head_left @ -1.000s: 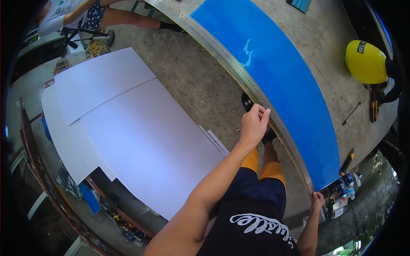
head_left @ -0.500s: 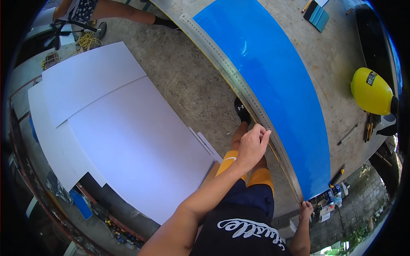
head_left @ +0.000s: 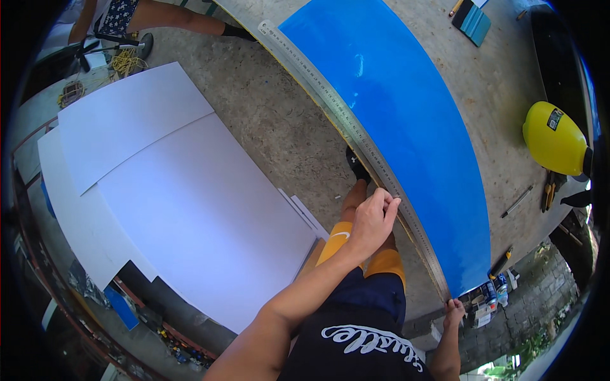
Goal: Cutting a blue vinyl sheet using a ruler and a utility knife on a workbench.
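Steel ruler (head_left: pixel 332 100) runs far-left to near-right on the desk (head_left: pixel 473 89) beside a blue sheet (head_left: pixel 406 120), my left hand (head_left: pixel 373 219) pinched closed partway along it, my right hand (head_left: pixel 454 312), grip unclear, at its near end.

Left of a long blue sheet (head_left: pixel 406 127), perhaps overlapping it, lies a straight metal ruler (head_left: pixel 330 98); right sits a rounded yellow bottle (head_left: pixel 554 143).

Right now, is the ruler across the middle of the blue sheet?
No, the ruler runs along the left edge of the blue sheet.
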`<action>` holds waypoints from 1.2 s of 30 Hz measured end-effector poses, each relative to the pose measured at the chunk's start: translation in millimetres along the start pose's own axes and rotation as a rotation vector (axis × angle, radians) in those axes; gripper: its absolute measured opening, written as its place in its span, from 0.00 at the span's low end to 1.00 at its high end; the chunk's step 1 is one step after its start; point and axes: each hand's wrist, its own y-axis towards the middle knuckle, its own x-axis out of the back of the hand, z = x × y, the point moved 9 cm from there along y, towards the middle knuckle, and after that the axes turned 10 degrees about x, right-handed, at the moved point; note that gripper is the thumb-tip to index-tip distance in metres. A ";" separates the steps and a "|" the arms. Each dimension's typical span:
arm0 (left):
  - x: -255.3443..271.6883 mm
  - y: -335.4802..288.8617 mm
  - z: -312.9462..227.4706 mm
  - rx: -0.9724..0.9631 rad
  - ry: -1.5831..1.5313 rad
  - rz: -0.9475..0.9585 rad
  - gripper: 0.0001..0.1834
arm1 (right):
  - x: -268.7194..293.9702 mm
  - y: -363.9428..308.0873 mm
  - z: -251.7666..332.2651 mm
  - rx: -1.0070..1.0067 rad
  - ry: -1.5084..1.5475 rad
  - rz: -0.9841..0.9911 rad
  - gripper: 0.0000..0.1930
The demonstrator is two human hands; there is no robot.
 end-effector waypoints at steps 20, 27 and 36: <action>4.4 2.6 0.6 0.025 0.039 -0.033 0.13 | -2.1 -0.4 1.9 -0.005 -0.021 0.004 0.10; 93.7 21.0 -60.7 -0.488 0.334 -0.475 0.15 | 0.3 -0.3 1.8 0.012 -0.006 0.011 0.08; 113.5 75.6 -79.0 -0.705 0.785 -0.397 0.27 | -1.9 -1.8 3.8 -0.008 -0.002 0.009 0.09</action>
